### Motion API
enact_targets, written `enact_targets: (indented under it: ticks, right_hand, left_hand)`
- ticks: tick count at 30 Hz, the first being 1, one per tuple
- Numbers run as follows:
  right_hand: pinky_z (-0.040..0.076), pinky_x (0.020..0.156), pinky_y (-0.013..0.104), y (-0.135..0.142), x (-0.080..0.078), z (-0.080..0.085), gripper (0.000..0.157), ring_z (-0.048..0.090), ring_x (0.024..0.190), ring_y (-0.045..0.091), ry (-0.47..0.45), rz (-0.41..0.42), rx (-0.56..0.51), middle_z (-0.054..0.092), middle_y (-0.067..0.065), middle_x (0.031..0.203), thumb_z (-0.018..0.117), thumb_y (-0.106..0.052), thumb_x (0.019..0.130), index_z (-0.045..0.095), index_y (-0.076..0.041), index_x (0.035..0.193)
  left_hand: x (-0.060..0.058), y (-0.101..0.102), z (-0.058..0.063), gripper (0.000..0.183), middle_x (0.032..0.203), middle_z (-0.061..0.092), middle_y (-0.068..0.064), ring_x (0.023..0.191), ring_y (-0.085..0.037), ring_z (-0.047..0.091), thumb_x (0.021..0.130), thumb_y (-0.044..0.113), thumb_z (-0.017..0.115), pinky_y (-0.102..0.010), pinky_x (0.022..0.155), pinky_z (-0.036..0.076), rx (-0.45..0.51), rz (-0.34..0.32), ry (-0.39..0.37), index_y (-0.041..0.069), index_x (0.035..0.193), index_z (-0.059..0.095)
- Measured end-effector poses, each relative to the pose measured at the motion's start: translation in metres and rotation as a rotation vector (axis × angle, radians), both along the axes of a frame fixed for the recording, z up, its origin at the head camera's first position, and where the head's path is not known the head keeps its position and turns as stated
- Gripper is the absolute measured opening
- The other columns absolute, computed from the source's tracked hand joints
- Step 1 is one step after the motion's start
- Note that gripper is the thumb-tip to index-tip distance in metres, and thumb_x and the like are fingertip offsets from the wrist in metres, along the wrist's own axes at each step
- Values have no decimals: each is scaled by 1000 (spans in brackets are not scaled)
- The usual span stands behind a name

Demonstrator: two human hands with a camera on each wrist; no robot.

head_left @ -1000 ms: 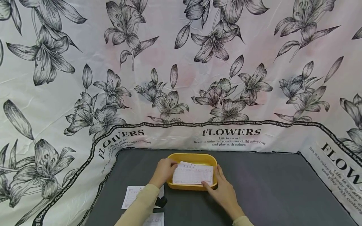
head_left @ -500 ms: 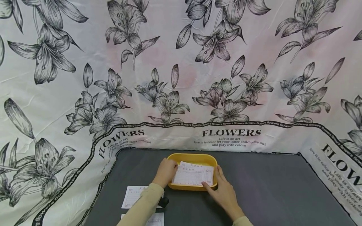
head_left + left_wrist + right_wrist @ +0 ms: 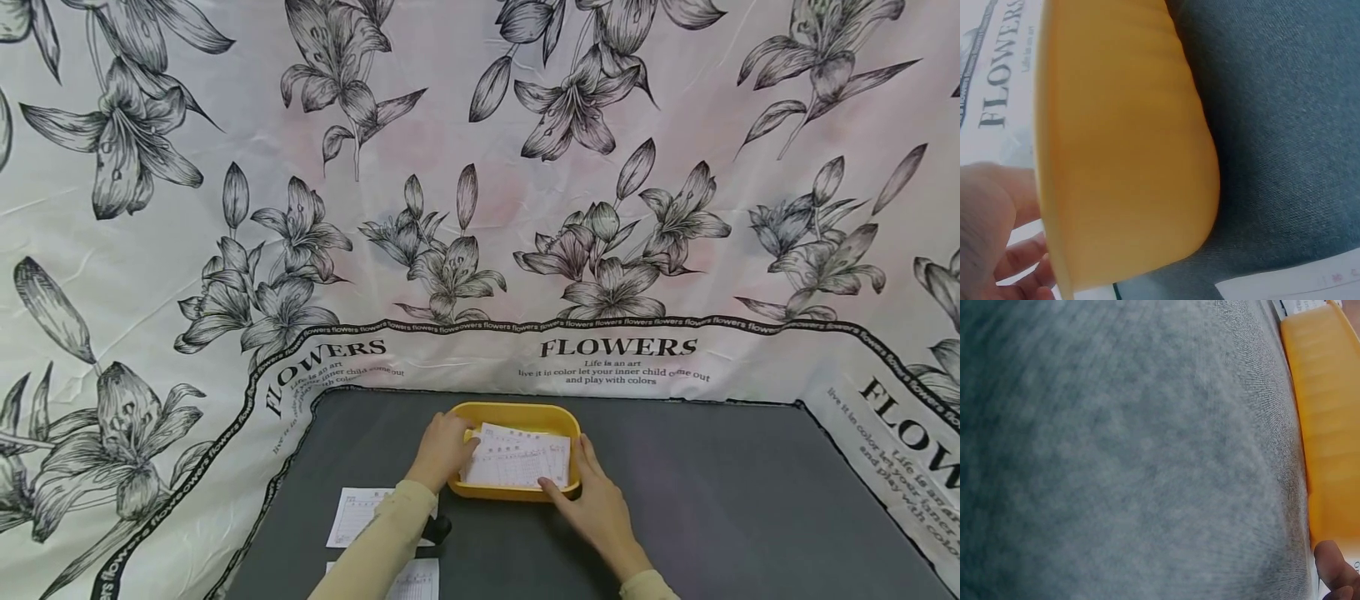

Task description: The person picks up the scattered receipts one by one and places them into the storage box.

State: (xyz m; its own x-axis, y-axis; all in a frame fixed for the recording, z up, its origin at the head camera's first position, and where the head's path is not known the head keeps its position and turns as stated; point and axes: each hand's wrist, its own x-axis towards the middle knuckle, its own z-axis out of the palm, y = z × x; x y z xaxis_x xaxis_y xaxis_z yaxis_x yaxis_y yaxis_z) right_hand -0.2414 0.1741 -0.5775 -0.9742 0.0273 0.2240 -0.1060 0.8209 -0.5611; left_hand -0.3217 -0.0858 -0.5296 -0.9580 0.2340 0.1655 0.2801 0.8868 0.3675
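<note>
In the head view, a yellow plastic tray (image 3: 513, 493) stands on the dark grey table and holds printed paper slips (image 3: 513, 469) in an overlapping pile. My left hand (image 3: 437, 454) reaches over the tray's left rim and pinches the left edge of an upper slip. Around the right front corner, my right hand (image 3: 596, 508) grips the tray, thumb over the front rim and fingers along the right side. The left wrist view has the tray's outer wall (image 3: 1129, 144) beside part of my left hand (image 3: 991, 225). A right fingertip (image 3: 1332, 562) shows by the tray in the right wrist view.
Two more slips lie at the left on the table, one farther back (image 3: 351, 517) and one at the front edge (image 3: 416, 581). A small black object (image 3: 437, 529) sits beside my left forearm. A flower-printed cloth (image 3: 615, 367) rises behind the table.
The upper slips have shifted and tilted under my left hand, and the face on top looks different. My right hand keeps its place on the tray. The view has moved slightly.
</note>
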Motion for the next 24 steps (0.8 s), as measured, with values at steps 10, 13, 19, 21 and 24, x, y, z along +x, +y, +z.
enact_targets:
  ticks: [10, 13, 19, 21, 24]
  right_hand:
    - [59, 86, 61, 2, -1, -1, 105, 71, 107, 48, -1, 2, -5, 33, 17, 171, 69, -69, 93, 33, -2, 164]
    - [59, 84, 61, 3, -1, -1, 105, 72, 106, 48, -1, -1, 0, 32, 17, 171, 69, -69, 93, 33, -2, 164]
    - [59, 83, 61, 3, -2, -1, 105, 71, 108, 50, 4, 1, -3, 32, 17, 171, 70, -69, 93, 33, -1, 164]
    - [59, 85, 62, 2, -1, -2, 105, 70, 111, 51, 6, 2, -6, 32, 17, 171, 70, -69, 92, 34, -1, 164]
    - [58, 87, 63, 1, -1, -3, 105, 68, 114, 52, 11, 5, -7, 32, 18, 171, 70, -69, 92, 35, -1, 164]
  left_hand:
    - [12, -14, 10, 47, 126, 66, -18, 112, -37, 63, 99, 36, 75, -56, 96, 57, 52, 37, -20, 8, 136, 71]
    - [14, -24, 11, 55, 129, 65, -19, 113, -38, 63, 98, 38, 76, -56, 94, 57, 69, 50, -7, 8, 143, 67]
    - [19, -45, 13, 69, 136, 61, -20, 117, -39, 62, 95, 46, 77, -57, 95, 57, 81, 99, -36, 11, 152, 59]
    - [22, -53, 12, 72, 138, 60, -21, 119, -39, 62, 95, 49, 77, -59, 97, 57, 91, 128, -55, 11, 153, 58]
    - [26, -69, 10, 76, 140, 58, -22, 119, -40, 62, 95, 53, 75, -61, 95, 57, 112, 173, -71, 11, 156, 55]
